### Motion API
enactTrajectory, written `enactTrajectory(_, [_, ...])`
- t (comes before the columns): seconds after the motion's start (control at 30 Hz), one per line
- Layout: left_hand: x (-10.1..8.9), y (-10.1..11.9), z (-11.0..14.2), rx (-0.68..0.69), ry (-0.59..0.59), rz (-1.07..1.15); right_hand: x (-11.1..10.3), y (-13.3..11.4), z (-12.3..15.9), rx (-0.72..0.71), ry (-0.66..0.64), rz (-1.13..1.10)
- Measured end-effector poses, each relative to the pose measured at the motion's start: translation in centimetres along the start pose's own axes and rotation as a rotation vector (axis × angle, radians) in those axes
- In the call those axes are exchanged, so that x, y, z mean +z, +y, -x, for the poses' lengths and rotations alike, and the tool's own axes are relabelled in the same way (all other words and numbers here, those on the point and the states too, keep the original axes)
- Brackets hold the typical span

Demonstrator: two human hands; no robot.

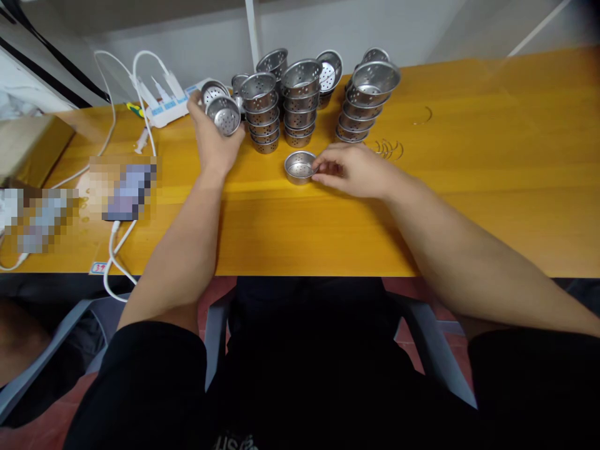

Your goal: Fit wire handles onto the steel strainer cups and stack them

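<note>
My left hand (213, 140) is closed around a small perforated metal strainer cup (224, 117), tilted with its mouth toward me. A second strainer cup (214, 89) shows right behind it; whether the hand holds that one too is unclear. On the table, a shallow strainer cup (299, 167) stands upright, and the fingers of my right hand (349, 169) pinch its right rim. Nested strainer cups rise in a left stack (262, 115), a middle stack (300, 103) and a right stack (363, 103) beyond my hands.
Several thin curved wires (387, 150) lie right of the right stack. A white power strip (169, 111) with plugs and cables is at the back left. A blurred phone (129, 192) lies nearer, and a cardboard box (35, 150) sits at far left.
</note>
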State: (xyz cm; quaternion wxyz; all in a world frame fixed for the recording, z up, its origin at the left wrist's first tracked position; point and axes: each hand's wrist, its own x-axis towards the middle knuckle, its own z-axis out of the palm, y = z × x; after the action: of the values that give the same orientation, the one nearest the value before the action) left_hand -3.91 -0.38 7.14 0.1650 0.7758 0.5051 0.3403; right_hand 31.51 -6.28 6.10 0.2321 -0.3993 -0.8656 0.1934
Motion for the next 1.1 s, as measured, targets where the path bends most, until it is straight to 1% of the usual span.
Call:
enactTrajectory(0.1, [0.5,2.8,0.7,0.13,-0.017,0.012,-0.2,-0.9,0.1,0.058,-0.006,-0.028])
enactTrajectory(0.13, [0.5,3.3,0.7,0.172,-0.01,0.004,-0.2,-1.2,0.2,0.069,-0.002,-0.034])
enactTrajectory(0.17, [0.5,3.6,0.7,0.212,0.023,-0.01,-0.2,-1.5,0.2,0.072,0.006,-0.037])
enactTrajectory(0.3, [0.5,3.7,0.4,0.342,0.357,-0.063,-0.4,-2.5,0.2,0.04,0.093,-0.039])
enactTrajectory(0.33, [0.7,3.8,0.5,0.356,0.352,-0.072,-0.5,-2.7,0.3,0.036,0.124,-0.038])
enactTrajectory(0.37, [0.9,4.1,0.7,0.37,0.316,-0.072,-0.6,-2.9,0.4,0.041,0.152,-0.038])
enactTrajectory(0.5, [2.8,5.1,1.5,0.413,0.063,-0.06,-0.9,-3.8,0.7,0.075,0.2,-0.01])
enactTrajectory(0.57, [3.8,5.2,1.7,0.388,-0.035,-0.07,-0.8,-4.1,0.6,0.078,0.186,0.005])
enactTrajectory(0.63, [4.5,4.9,1.7,0.343,-0.096,-0.079,-0.7,-4.2,0.4,0.077,0.135,0.012])
enactTrajectory(0.73, [4.8,4.5,1.6,0.342,-0.118,-0.069,-0.3,-4.2,0.1,0.063,0.044,0.019])
enactTrajectory(0.8, [4.6,4.5,1.7,0.361,-0.126,-0.052,-0.1,-4.0,0.0,0.063,0.026,0.018])
enactTrajectory(0.87, [4.3,4.8,1.8,0.343,-0.143,-0.038,0.0,-3.7,0.1,0.07,0.048,0.005])
enactTrajectory(0.97, [3.9,5.4,1.8,0.292,-0.164,-0.048,-0.2,-3.2,0.4,0.083,0.123,-0.018])
enactTrajectory(1.1, [3.8,5.9,1.6,0.283,-0.175,-0.073,-0.4,-2.7,0.3,0.072,0.187,-0.012])
